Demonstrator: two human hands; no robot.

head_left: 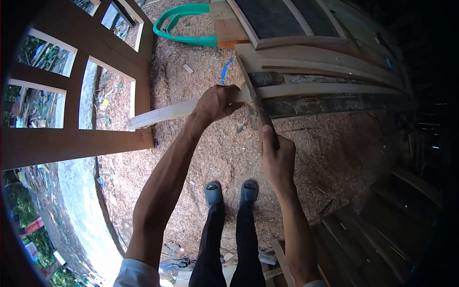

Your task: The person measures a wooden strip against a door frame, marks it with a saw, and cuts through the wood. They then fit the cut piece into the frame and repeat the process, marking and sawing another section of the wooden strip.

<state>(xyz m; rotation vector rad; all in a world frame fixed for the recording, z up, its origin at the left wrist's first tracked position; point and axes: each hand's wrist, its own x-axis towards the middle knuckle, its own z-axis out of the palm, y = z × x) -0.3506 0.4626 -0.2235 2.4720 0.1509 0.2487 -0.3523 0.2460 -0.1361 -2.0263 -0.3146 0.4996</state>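
My right hand (278, 158) is closed round the handle of a handsaw (253, 91), its index finger stretched along the handle. The saw's long blade points away from me and lies across a pale wooden plank (167, 113). Just left of the blade, my left hand (216, 103) grips that plank with the fingers curled over its far edge. The plank's left end sticks out past my left hand toward a wooden frame, and its right part rests over darker, weathered boards (311, 105).
Wood shavings cover the ground (224, 148) around my feet. At left stands a brown wooden frame (114, 142) with square openings. A green plastic object (186, 41) lies at the back, beside stacked panels (301, 43). More timber (363, 234) sits in shadow at lower right.
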